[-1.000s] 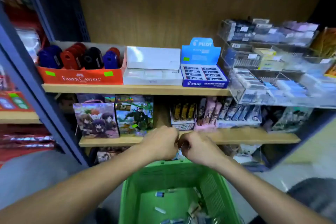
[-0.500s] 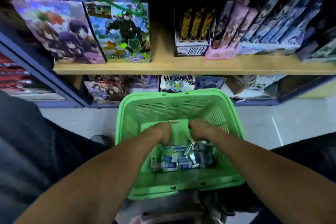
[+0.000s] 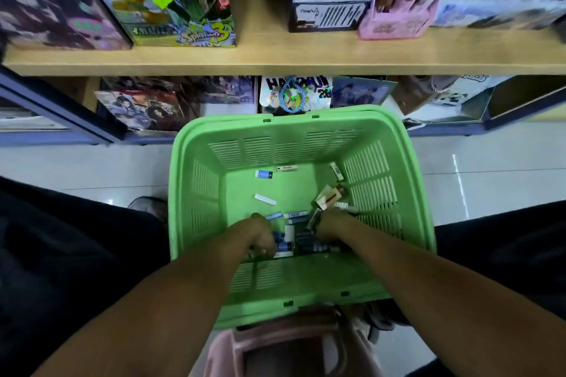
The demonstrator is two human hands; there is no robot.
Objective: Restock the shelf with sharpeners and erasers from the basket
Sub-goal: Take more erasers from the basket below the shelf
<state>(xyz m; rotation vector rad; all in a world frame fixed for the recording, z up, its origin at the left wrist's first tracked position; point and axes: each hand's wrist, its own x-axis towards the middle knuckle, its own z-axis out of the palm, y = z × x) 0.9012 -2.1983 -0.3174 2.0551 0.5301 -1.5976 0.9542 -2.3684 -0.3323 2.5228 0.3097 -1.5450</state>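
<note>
Small boxed erasers at six o'clock in the green slatted plastic basket are being gathered by both hands; the left hand and right hand are curled, exact grip unclear. Lifting to the shelf is likely being called for next.

Open top on the green slotted plastic basket, its far floor nearly bare, just scattered small erasers. Near wall: packets piled thick. Overhead, the pale wooden shelf board juts above the basket's far rim.
</note>
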